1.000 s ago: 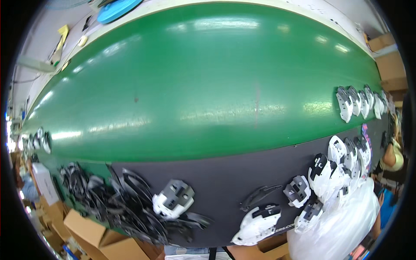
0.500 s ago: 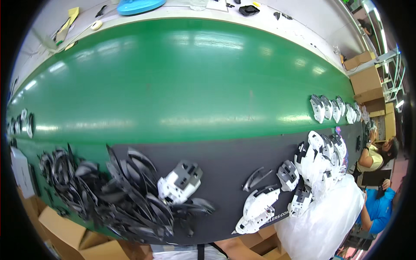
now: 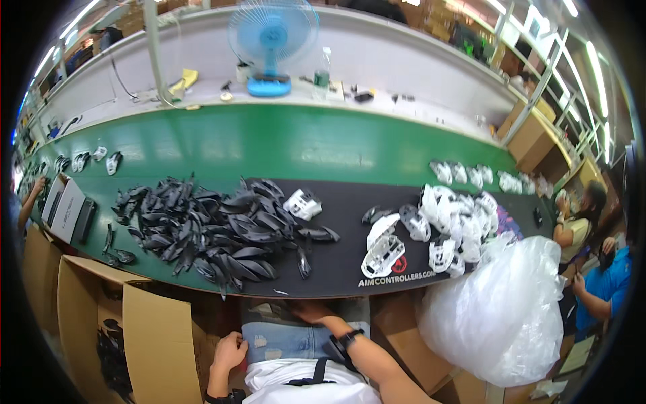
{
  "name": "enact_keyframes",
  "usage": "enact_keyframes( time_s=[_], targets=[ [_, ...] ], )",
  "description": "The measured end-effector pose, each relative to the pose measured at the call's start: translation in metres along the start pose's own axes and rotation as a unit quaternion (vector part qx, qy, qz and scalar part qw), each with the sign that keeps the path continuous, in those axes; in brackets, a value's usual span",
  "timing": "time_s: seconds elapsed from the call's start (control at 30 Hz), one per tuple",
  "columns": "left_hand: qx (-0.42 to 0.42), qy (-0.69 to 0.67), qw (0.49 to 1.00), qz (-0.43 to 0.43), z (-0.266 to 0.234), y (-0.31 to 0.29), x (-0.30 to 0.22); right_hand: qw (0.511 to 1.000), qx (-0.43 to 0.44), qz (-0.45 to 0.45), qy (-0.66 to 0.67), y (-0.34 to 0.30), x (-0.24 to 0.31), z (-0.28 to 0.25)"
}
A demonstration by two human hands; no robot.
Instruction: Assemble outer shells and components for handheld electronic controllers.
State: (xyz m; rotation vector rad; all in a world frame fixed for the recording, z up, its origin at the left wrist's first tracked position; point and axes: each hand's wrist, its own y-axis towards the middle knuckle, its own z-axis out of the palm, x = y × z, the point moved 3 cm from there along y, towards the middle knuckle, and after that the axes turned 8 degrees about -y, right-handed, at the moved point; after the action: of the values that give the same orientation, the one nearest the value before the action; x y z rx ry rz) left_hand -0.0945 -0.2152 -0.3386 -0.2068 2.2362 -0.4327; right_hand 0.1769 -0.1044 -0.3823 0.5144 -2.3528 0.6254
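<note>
My left hand (image 3: 231,350) is low beside my left thigh, near the open cardboard box, its fingers curled; what they hold, if anything, is hidden. Across my lap reaches my right hand (image 3: 311,312), just under the table's front edge; shadow hides its fingertips. In front of me a large heap of black curved plastic shells (image 3: 195,229) covers the left of the black mat (image 3: 336,262). A white shell with dark parts (image 3: 303,204) lies at the heap's right edge. Farther right are white controller shells (image 3: 384,256) and a pile of white shells (image 3: 464,219), some in clear wrap.
An open cardboard box (image 3: 158,337) with black parts stands at my left. A big clear plastic bag (image 3: 494,316) bulges at the table's right edge. Behind the green table (image 3: 377,148) stands a blue fan (image 3: 270,84) on a white ledge. Co-workers sit at the right.
My view has tilted upward, bringing in the fan, the far wall and my lap. Both my hands now show; before, only part of my arms did. The shells on the mat look unmoved.
</note>
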Motion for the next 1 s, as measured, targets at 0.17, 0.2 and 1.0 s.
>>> enact_keyframes(
  time_s=[0.17, 0.2, 1.0],
  targets=[
    [-0.025, -0.085, 0.980, 0.179, -0.014, 0.007, -0.087, 0.997, 0.049, -0.050, 0.015, -0.087, 0.052, -0.042],
    [-0.014, -0.122, 0.970, 0.209, -0.016, 0.009, -0.100, 0.993, 0.096, -0.051, 0.043, -0.097, 0.069, -0.058],
    [0.151, -0.250, 0.943, 0.158, 0.011, 0.033, -0.111, 0.795, -0.063, -0.142, -0.586, 0.062, 0.119, -0.313]
  ],
)
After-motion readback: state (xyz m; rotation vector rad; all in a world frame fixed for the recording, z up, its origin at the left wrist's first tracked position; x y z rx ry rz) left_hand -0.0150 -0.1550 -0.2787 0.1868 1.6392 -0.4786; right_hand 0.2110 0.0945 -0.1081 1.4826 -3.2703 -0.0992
